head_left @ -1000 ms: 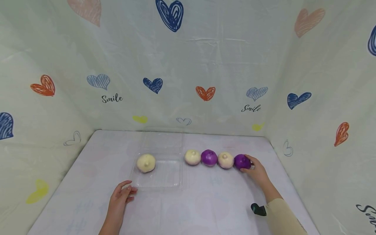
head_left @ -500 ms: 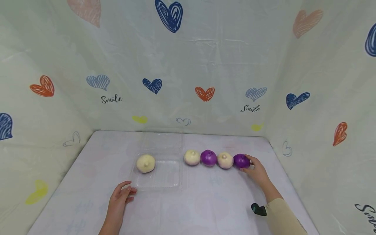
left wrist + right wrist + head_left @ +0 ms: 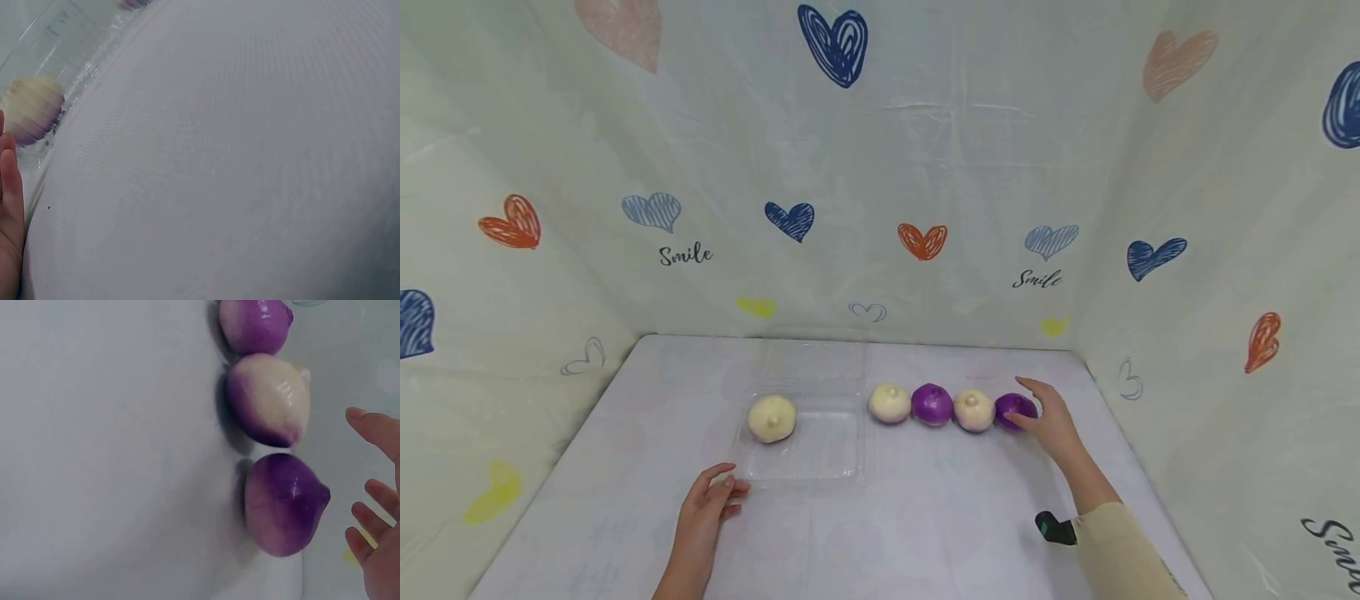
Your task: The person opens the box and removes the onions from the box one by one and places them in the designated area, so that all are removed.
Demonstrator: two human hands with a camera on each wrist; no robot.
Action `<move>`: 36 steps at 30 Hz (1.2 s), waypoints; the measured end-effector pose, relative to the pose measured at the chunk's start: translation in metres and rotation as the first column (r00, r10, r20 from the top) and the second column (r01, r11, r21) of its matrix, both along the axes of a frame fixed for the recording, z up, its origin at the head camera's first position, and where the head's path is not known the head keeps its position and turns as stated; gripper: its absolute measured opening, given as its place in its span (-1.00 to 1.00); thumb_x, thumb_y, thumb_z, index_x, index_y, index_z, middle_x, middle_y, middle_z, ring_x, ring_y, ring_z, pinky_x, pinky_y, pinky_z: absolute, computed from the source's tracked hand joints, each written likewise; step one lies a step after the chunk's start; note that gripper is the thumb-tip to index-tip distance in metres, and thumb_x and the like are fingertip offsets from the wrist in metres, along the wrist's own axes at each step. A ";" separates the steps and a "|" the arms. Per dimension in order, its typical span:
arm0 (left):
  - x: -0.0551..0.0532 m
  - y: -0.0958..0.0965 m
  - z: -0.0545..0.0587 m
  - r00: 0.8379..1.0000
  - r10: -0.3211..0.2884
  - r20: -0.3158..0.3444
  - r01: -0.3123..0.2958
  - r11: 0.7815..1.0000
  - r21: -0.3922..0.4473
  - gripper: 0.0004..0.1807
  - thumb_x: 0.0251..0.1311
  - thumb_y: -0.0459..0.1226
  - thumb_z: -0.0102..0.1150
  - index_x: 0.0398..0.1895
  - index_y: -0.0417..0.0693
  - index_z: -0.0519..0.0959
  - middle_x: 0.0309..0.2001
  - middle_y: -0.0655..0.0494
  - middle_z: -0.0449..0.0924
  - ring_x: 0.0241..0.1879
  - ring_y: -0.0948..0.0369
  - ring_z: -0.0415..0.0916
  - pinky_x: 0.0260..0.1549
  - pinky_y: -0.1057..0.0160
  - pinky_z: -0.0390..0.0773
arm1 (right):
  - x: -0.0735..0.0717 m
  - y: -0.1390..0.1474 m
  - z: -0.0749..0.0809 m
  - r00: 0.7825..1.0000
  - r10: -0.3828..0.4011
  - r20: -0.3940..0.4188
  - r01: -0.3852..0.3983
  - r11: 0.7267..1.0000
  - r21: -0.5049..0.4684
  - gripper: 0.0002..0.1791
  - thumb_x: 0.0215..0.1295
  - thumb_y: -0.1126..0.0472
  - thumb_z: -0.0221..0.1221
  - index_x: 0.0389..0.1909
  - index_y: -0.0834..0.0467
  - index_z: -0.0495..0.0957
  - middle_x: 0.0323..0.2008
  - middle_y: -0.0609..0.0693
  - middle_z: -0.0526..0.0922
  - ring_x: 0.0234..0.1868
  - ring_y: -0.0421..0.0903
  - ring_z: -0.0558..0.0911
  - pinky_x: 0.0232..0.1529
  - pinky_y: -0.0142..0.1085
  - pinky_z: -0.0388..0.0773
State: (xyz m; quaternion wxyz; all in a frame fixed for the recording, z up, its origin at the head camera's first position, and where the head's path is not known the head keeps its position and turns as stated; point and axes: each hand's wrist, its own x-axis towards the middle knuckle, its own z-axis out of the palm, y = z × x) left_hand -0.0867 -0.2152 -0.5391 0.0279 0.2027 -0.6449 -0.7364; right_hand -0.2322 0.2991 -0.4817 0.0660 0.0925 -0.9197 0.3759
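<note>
My right hand [image 3: 1054, 427] hovers with thumb and fingers spread at the rightmost purple turnip [image 3: 1010, 406], which rests on the table. The right wrist view shows a gap between that hand and the turnip [image 3: 284, 503]. Left of it, a cream-topped turnip [image 3: 973, 412], another purple one [image 3: 932, 405] and a second cream-topped one [image 3: 890, 404] form a row. A clear plastic box [image 3: 831, 446] has one cream-topped turnip [image 3: 772, 418] in its left part. Beside the box's front left corner is my left hand [image 3: 702, 508], fingers loosely bent and holding nothing.
The box's clear lid [image 3: 811, 363] lies folded back behind it. A pale patterned cloth covers the table [image 3: 895, 533]. Heart-printed curtains [image 3: 955, 167] enclose the back and both sides. A small dark object [image 3: 1055, 528] sits by the right sleeve [image 3: 1116, 550].
The fingers of my right hand have let go of the rightmost purple turnip and spread apart, lifting slightly. My left hand and the other turnips have stayed in place.
</note>
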 end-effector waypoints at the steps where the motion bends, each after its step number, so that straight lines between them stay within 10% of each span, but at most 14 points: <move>1: 0.000 0.000 0.000 1.000 0.001 0.003 -0.001 1.000 0.004 -0.66 0.47 -0.21 -0.02 0.18 -0.19 0.34 -0.35 0.27 0.66 -0.27 0.34 0.57 -0.29 0.37 0.54 | 0.000 -0.004 0.002 1.000 0.010 -0.005 -0.010 1.000 -0.011 -0.28 0.12 0.30 0.39 0.30 0.33 0.32 0.26 0.41 0.30 0.23 0.39 0.30 0.21 0.25 0.20; 19: -0.003 -0.001 0.000 1.000 0.006 0.019 -0.006 1.000 -0.007 -0.61 0.47 -0.21 -0.02 0.24 -0.21 0.32 -0.35 0.27 0.67 -0.26 0.35 0.57 -0.28 0.37 0.55 | 0.001 -0.090 0.017 0.986 0.161 0.051 -0.148 0.971 -0.188 -0.28 0.12 0.27 0.40 0.32 0.21 0.36 0.28 0.25 0.34 0.23 0.22 0.33 0.18 0.17 0.27; 36: -0.001 -0.001 -0.002 1.000 0.000 0.008 0.000 1.000 -0.018 -0.60 0.48 -0.21 -0.04 0.25 -0.22 0.31 -0.35 0.27 0.65 -0.25 0.35 0.55 -0.27 0.37 0.54 | 0.002 -0.164 -0.003 0.975 0.223 0.023 -0.203 0.921 -0.332 -0.32 0.05 0.37 0.42 0.26 0.18 0.46 0.07 0.19 0.51 0.07 0.16 0.48 0.08 0.06 0.41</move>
